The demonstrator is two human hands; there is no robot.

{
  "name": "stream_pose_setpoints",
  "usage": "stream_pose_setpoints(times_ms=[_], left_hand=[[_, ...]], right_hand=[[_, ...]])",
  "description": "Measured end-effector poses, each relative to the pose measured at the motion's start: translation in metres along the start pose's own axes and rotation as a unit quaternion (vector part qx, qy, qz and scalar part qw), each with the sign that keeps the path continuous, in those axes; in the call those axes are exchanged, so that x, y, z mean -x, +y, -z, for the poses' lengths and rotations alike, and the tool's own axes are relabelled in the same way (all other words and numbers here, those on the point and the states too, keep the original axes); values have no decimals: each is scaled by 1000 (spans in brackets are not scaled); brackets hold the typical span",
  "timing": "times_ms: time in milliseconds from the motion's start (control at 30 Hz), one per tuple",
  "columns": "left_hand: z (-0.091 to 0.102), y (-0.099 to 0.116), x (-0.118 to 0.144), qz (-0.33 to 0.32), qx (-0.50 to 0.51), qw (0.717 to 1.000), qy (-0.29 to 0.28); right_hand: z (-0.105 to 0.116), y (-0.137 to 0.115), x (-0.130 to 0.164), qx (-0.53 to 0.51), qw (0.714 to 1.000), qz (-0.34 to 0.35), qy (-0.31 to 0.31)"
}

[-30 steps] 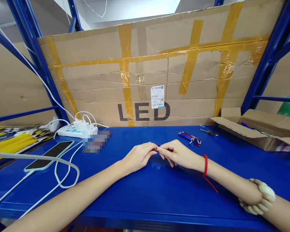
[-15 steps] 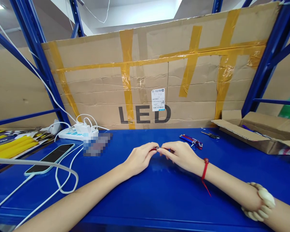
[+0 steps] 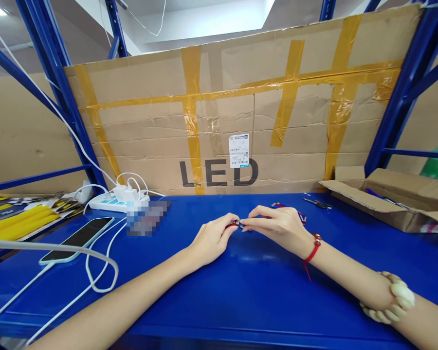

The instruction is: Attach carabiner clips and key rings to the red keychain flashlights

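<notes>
Over the middle of the blue tabletop, my left hand [image 3: 211, 238] is closed, thumb and fingers pinching a small red clip [image 3: 232, 224] with a shiny metal part. Most of the clip is hidden by the fingers. My right hand [image 3: 277, 227] meets it from the right, thumb and fingertips pinched on a small blue-and-red piece [image 3: 242, 225] right beside the clip. Whether the two pieces are joined I cannot tell. Behind my right hand, several blue and red carabiner keychains [image 3: 277, 205] lie partly covered.
A bunch of keys [image 3: 317, 204] lies at the back right, beside an open cardboard box [image 3: 383, 216]. To the left are a phone [image 3: 76, 239], a white power strip [image 3: 107, 202] and loose white cables [image 3: 107, 260]. A large taped cardboard sheet [image 3: 146, 131] stands along the back.
My right hand has turned and its wrist has risen slightly; it now covers more of the keychains. A blue-and-red piece shows at its fingertips. My left hand has barely moved.
</notes>
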State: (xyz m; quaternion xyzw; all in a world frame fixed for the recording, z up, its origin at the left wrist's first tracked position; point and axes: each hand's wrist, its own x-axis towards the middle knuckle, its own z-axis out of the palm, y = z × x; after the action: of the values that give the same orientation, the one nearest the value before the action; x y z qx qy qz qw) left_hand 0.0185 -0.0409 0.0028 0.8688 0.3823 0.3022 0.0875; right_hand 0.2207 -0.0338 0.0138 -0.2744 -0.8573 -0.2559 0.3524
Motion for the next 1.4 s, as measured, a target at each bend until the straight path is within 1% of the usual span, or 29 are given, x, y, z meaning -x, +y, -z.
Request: stream_pose_setpoints(times_ms=[133, 233, 400, 567, 767, 1033, 1200, 1400], left_hand=[[0, 0, -1, -2, -1, 1000, 5], [1, 0, -1, -2, 2, 1000, 3], [2, 0, 0, -16, 3, 1000, -3], [2, -1, 0, -28, 0, 1000, -8], [3, -2, 0, -34, -5, 999, -18], [3, -1, 1, 0, 7, 999, -37], [4, -1, 2, -9, 16, 999, -42], [4, -2, 2, -25, -1, 997, -68]], right_hand=[[-1, 0, 1, 8, 1000, 28, 9], [-1, 0, 2, 2, 1000, 27, 10], [-3, 1, 2, -8, 999, 27, 39], [-3, 1, 2, -11, 999, 29, 43], [-6, 1, 2, -39, 995, 34, 82], [-10, 3, 5, -96, 994, 0, 56], [-12, 3, 4, -165, 985, -21, 53], [-13, 1, 4, -225, 973, -41, 9]])
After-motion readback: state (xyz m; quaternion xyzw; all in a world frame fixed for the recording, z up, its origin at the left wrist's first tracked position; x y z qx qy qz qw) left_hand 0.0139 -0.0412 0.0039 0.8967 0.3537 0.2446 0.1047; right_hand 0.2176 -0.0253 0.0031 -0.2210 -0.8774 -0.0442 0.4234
